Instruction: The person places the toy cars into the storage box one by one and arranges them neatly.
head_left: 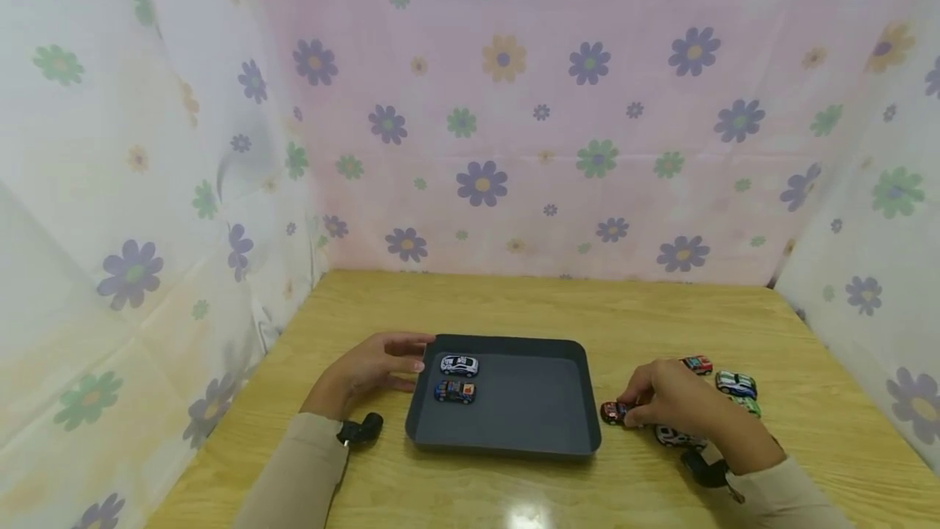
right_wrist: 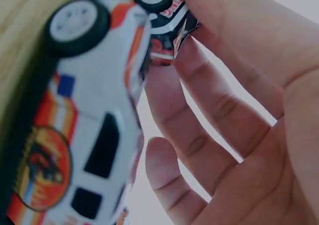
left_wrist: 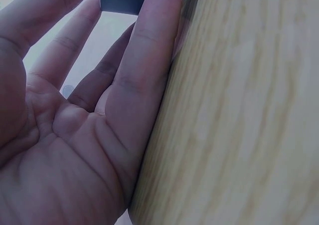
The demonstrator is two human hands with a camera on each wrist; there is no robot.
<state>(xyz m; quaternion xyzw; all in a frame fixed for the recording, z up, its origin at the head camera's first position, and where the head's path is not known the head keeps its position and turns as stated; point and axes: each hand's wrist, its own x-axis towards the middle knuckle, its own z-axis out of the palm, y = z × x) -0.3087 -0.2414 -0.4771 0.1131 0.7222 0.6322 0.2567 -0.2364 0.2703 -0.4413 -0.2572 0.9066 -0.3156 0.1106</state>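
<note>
A dark grey tray [head_left: 507, 439] lies on the table with two toy cars near its left wall: a white and black car [head_left: 459, 365] and, in front of it, a dark blue and orange car [head_left: 455, 392]. My left hand [head_left: 370, 366] rests by the tray's left edge, fingers extended, fingertips right at the rim. In the left wrist view that hand's lower side lies along the tabletop. Right of the tray, my right hand [head_left: 671, 397] pinches a red and black toy car [right_wrist: 167, 23] between thumb and fingers, low over the table; the hand covers part of it.
Several more toy cars surround the right hand: a white one with orange markings [right_wrist: 94, 115] close to it, a red one [head_left: 698, 364], a striped one [head_left: 736, 384] and a green one [head_left: 747, 406]. Flowered cloth [head_left: 543, 129] encloses the wooden table [head_left: 455, 304] at the back and sides.
</note>
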